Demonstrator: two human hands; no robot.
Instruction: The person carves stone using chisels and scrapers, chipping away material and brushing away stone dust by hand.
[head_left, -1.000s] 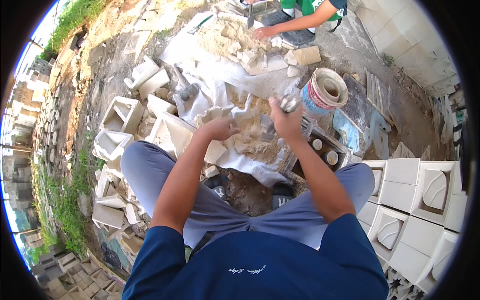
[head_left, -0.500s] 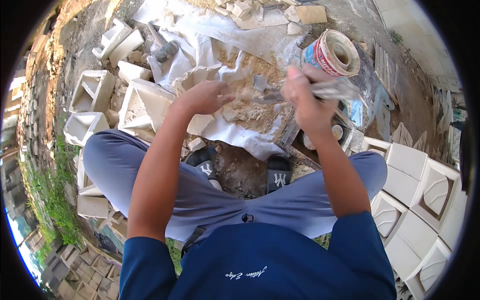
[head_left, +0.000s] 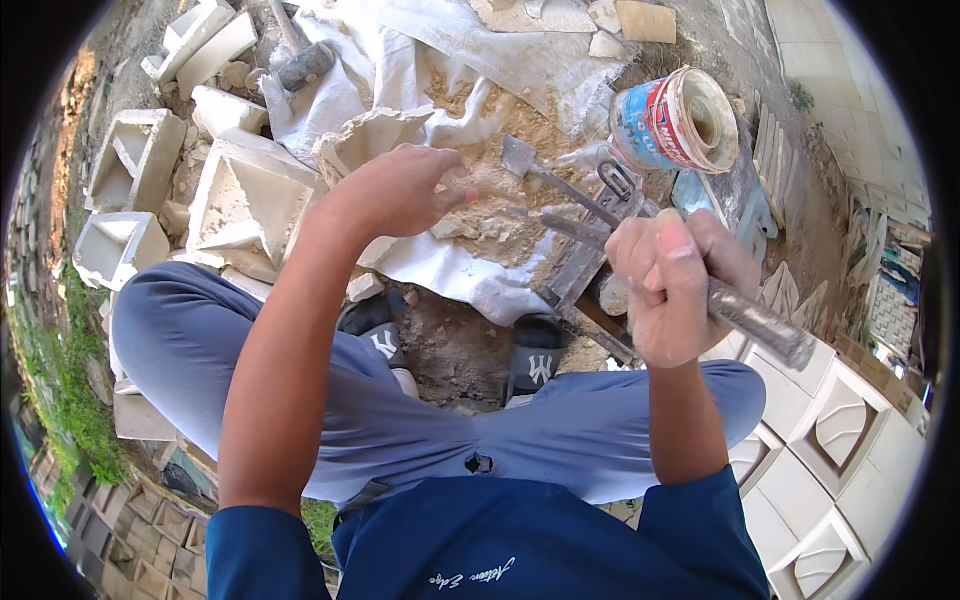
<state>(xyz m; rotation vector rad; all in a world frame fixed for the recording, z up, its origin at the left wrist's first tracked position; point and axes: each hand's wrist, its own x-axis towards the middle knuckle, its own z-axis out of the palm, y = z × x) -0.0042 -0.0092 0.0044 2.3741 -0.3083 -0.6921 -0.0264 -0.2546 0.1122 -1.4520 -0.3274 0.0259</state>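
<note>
My right hand [head_left: 680,275], closed, grips a long grey chisel-like metal bar [head_left: 755,325]. Its narrower end points left over the rubble, and the thick round end sticks out toward the lower right. My left hand [head_left: 410,190] has loosely curved fingers with a gap at the thumb, and no object shows in it. It is beside a broken pale block [head_left: 365,140], and whether it touches the block is hard to tell. A flat-bladed metal tool [head_left: 520,157] lies past the bar's tip, on sandy debris [head_left: 490,200] over a white sheet [head_left: 470,277].
A blue, red and white bucket [head_left: 655,120] leans at the far right. Near it sits a worn metal piece with a loop [head_left: 615,180]. Hollow pale blocks [head_left: 135,165] and a hammer [head_left: 305,65] are on the left. Patterned blocks [head_left: 840,425] are stacked at right.
My right hand has come nearer and to the right with the bar, which now shows more clearly. My left hand stays by the broken block. The whole view has shifted slightly.
</note>
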